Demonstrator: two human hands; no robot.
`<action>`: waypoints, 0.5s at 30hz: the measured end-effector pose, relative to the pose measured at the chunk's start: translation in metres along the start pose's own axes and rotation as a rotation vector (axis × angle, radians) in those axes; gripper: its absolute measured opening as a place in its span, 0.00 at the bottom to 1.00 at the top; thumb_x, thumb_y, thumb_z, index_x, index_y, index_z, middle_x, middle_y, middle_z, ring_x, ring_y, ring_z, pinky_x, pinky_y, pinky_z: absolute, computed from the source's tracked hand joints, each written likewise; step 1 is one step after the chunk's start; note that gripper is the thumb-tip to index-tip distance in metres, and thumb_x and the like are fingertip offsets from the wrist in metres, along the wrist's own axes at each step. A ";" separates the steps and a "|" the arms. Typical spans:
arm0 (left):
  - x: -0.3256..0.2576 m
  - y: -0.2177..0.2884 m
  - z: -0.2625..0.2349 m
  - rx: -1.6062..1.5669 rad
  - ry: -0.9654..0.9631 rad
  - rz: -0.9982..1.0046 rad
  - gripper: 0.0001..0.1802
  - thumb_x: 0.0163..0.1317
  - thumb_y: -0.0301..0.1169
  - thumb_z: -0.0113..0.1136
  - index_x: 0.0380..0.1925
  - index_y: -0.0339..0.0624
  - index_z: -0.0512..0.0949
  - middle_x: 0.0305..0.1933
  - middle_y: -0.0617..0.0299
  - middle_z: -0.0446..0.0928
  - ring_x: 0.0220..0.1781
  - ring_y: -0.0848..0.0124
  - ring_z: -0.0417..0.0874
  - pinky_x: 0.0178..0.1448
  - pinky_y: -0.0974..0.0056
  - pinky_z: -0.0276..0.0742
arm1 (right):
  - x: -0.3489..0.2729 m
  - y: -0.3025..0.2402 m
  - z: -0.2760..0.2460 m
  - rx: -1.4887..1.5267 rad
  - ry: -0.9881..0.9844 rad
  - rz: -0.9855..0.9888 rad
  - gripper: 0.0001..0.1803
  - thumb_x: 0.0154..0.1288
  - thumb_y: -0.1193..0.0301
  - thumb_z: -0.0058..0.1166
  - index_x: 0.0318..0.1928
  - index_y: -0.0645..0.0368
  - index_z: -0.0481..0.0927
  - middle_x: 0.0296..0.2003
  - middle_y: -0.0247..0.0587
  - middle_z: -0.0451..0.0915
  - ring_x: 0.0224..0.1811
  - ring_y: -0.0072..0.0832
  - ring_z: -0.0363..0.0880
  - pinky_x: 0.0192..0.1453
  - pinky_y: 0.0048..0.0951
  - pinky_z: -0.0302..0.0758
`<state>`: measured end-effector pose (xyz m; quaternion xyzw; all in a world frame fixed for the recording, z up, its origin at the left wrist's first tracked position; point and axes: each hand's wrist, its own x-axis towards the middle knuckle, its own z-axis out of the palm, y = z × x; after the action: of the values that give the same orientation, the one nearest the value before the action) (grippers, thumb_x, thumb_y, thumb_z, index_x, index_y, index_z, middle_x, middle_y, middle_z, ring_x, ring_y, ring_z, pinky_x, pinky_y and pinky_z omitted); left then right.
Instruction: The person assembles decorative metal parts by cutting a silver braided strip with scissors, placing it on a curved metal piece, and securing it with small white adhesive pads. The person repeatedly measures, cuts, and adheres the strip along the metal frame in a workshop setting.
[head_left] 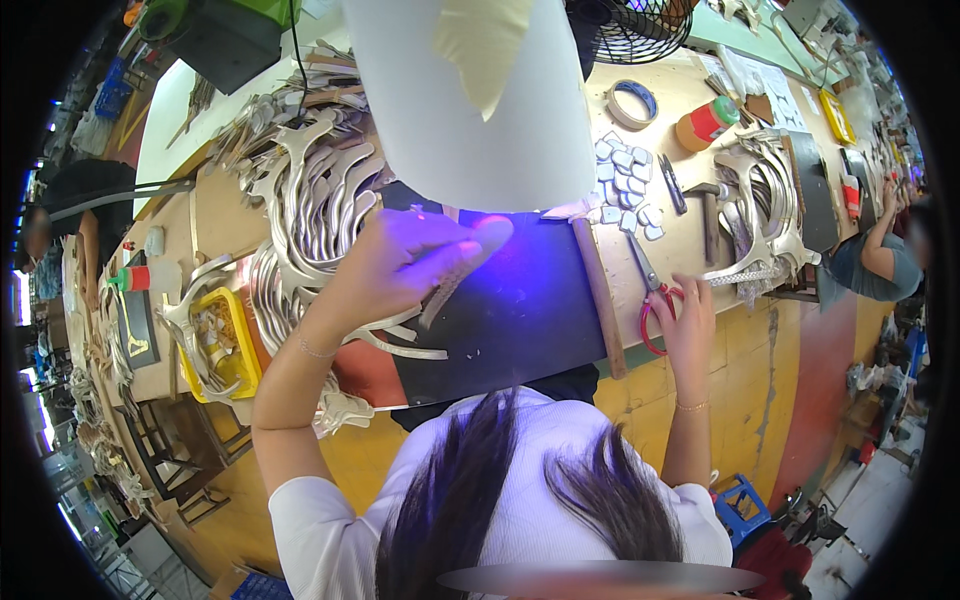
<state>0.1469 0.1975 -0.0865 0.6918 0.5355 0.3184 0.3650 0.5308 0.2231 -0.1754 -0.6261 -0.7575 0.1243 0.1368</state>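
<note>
My left hand (405, 258) is raised over a black work mat (500, 340), lit by purple light. Its fingers pinch a small pale piece with a rounded end (492, 236). Below that hand a patterned strip (442, 298) shows; I cannot tell whether the hand holds it too. At the mat's right my right hand (688, 325) has its fingers closed at the red handles of a pair of scissors (650, 285). The scissor blades point away from me, toward a pile of small grey rounded pieces (625, 175).
A large white cylindrical shade (470, 100) hangs low over the mat. Stacked silvery curved strips (310, 200) crowd the left. Tape (632, 104), a red bottle (708, 124), a hammer (711, 215) and more strips (765, 190) lie right. A yellow basket (250, 345) stands left; a fan (640, 25) stands behind.
</note>
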 end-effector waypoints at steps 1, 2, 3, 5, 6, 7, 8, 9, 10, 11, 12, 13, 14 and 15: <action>-0.005 0.003 -0.002 -0.024 0.069 -0.061 0.12 0.64 0.32 0.64 0.44 0.39 0.87 0.22 0.61 0.79 0.23 0.77 0.74 0.31 0.68 0.70 | 0.009 -0.014 -0.001 0.120 -0.023 -0.012 0.20 0.60 0.71 0.66 0.52 0.63 0.78 0.47 0.49 0.79 0.50 0.46 0.79 0.53 0.39 0.77; -0.009 0.007 -0.004 -0.053 0.136 -0.126 0.12 0.63 0.32 0.64 0.43 0.38 0.86 0.22 0.60 0.80 0.23 0.77 0.74 0.31 0.68 0.70 | 0.018 -0.031 0.001 0.254 -0.033 -0.033 0.20 0.60 0.71 0.65 0.52 0.62 0.78 0.46 0.49 0.79 0.51 0.46 0.79 0.54 0.39 0.77; -0.015 0.011 -0.006 -0.059 0.163 -0.133 0.12 0.63 0.32 0.65 0.42 0.37 0.86 0.23 0.60 0.80 0.24 0.77 0.75 0.31 0.68 0.71 | 0.026 -0.050 0.006 0.336 -0.111 -0.101 0.20 0.62 0.71 0.64 0.54 0.62 0.78 0.46 0.48 0.78 0.50 0.44 0.79 0.55 0.38 0.76; -0.029 0.021 -0.010 -0.085 0.220 -0.151 0.12 0.61 0.31 0.66 0.41 0.35 0.86 0.25 0.58 0.82 0.25 0.76 0.77 0.31 0.68 0.71 | 0.038 -0.092 0.020 0.395 -0.135 -0.372 0.22 0.63 0.73 0.63 0.58 0.58 0.78 0.49 0.46 0.77 0.52 0.42 0.78 0.58 0.36 0.75; -0.036 0.026 -0.012 -0.084 0.217 -0.193 0.12 0.59 0.30 0.67 0.41 0.34 0.86 0.28 0.58 0.83 0.25 0.75 0.78 0.32 0.68 0.72 | 0.044 -0.114 0.030 0.489 -0.168 -0.454 0.27 0.58 0.74 0.65 0.60 0.53 0.77 0.53 0.46 0.76 0.56 0.44 0.75 0.63 0.38 0.73; -0.041 0.031 -0.014 -0.055 0.232 -0.169 0.12 0.59 0.31 0.66 0.40 0.34 0.86 0.28 0.58 0.84 0.25 0.74 0.78 0.32 0.67 0.72 | 0.049 -0.130 0.034 0.404 -0.143 -0.632 0.33 0.52 0.72 0.69 0.62 0.49 0.76 0.60 0.45 0.72 0.62 0.47 0.70 0.67 0.43 0.69; -0.046 0.035 -0.015 -0.040 0.250 -0.141 0.13 0.59 0.31 0.66 0.40 0.33 0.86 0.29 0.58 0.84 0.25 0.74 0.78 0.32 0.67 0.72 | 0.050 -0.146 0.040 0.337 -0.131 -0.729 0.36 0.49 0.69 0.71 0.62 0.46 0.76 0.63 0.46 0.69 0.65 0.49 0.67 0.68 0.47 0.66; -0.052 0.040 -0.015 -0.029 0.271 -0.127 0.13 0.59 0.31 0.66 0.39 0.33 0.86 0.29 0.58 0.84 0.25 0.73 0.78 0.32 0.67 0.72 | 0.052 -0.160 0.044 0.317 -0.140 -0.791 0.37 0.48 0.68 0.72 0.62 0.45 0.76 0.63 0.45 0.69 0.65 0.48 0.66 0.68 0.48 0.66; -0.056 0.044 -0.016 -0.022 0.294 -0.086 0.13 0.59 0.33 0.66 0.38 0.33 0.86 0.29 0.58 0.84 0.25 0.72 0.78 0.33 0.67 0.72 | 0.054 -0.172 0.049 0.308 -0.146 -0.835 0.35 0.48 0.67 0.72 0.60 0.44 0.77 0.62 0.43 0.69 0.64 0.47 0.67 0.68 0.48 0.66; -0.060 0.048 -0.018 -0.024 0.313 -0.052 0.14 0.60 0.34 0.66 0.37 0.33 0.86 0.29 0.58 0.84 0.25 0.71 0.78 0.33 0.66 0.72 | 0.055 -0.176 0.048 0.225 -0.190 -0.900 0.28 0.50 0.68 0.69 0.55 0.45 0.80 0.60 0.42 0.71 0.61 0.45 0.68 0.66 0.46 0.68; -0.062 0.051 -0.018 -0.002 0.341 -0.039 0.15 0.60 0.36 0.65 0.36 0.32 0.86 0.29 0.58 0.84 0.25 0.70 0.78 0.33 0.66 0.72 | 0.054 -0.179 0.046 0.284 -0.117 -0.945 0.23 0.52 0.68 0.66 0.52 0.46 0.82 0.58 0.41 0.72 0.60 0.44 0.69 0.64 0.44 0.70; -0.066 0.056 -0.018 -0.026 0.346 -0.008 0.17 0.59 0.39 0.66 0.36 0.33 0.86 0.30 0.56 0.85 0.26 0.69 0.80 0.35 0.66 0.74 | 0.053 -0.178 0.043 0.250 -0.160 -0.942 0.19 0.53 0.69 0.63 0.48 0.47 0.84 0.57 0.41 0.73 0.58 0.42 0.70 0.62 0.42 0.72; -0.067 0.059 -0.017 -0.030 0.377 0.029 0.20 0.59 0.42 0.67 0.36 0.33 0.86 0.31 0.55 0.85 0.28 0.67 0.83 0.36 0.65 0.76 | 0.050 -0.172 0.037 0.280 -0.045 -0.939 0.17 0.54 0.70 0.62 0.47 0.48 0.84 0.55 0.41 0.74 0.57 0.41 0.71 0.60 0.40 0.73; -0.064 0.058 -0.013 -0.119 0.322 0.131 0.21 0.58 0.44 0.68 0.37 0.33 0.86 0.32 0.54 0.86 0.29 0.66 0.84 0.38 0.65 0.77 | 0.047 -0.166 0.031 0.254 0.002 -0.914 0.16 0.55 0.71 0.60 0.47 0.49 0.85 0.53 0.40 0.75 0.56 0.40 0.72 0.59 0.38 0.74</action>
<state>0.1510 0.1280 -0.0333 0.6425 0.5211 0.4792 0.2932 0.3598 0.2381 -0.1419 -0.2072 -0.9340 0.1424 0.2539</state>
